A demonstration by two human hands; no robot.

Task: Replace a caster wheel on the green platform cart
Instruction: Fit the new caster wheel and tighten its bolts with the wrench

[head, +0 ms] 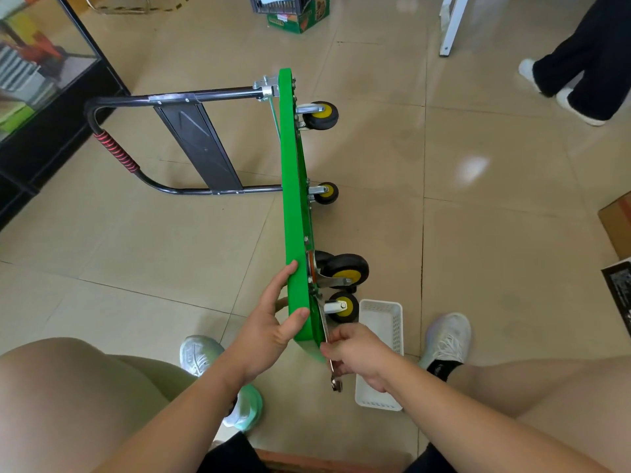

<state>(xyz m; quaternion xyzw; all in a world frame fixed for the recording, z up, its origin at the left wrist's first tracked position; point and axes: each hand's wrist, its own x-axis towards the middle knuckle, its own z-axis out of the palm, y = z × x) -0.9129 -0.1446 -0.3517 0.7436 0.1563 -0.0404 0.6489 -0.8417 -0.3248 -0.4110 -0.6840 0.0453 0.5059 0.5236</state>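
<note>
right hand (358, 356) | blocked: green deck (297, 233) left, casters (346, 271) ahead, white basket (396, 322) right | free: open floor (478, 250) beyond basket, also left of left hand (269, 322)

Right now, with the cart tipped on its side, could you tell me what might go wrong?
1. The green cart stands on edge, steadied mainly by your left hand; a hard pull might topple it.
2. If the wrench in your right hand slips, knuckles could strike the deck edge or the caster.
3. Loosened hardware may drop onto the tiles, since the white basket sits off to the side.
</note>
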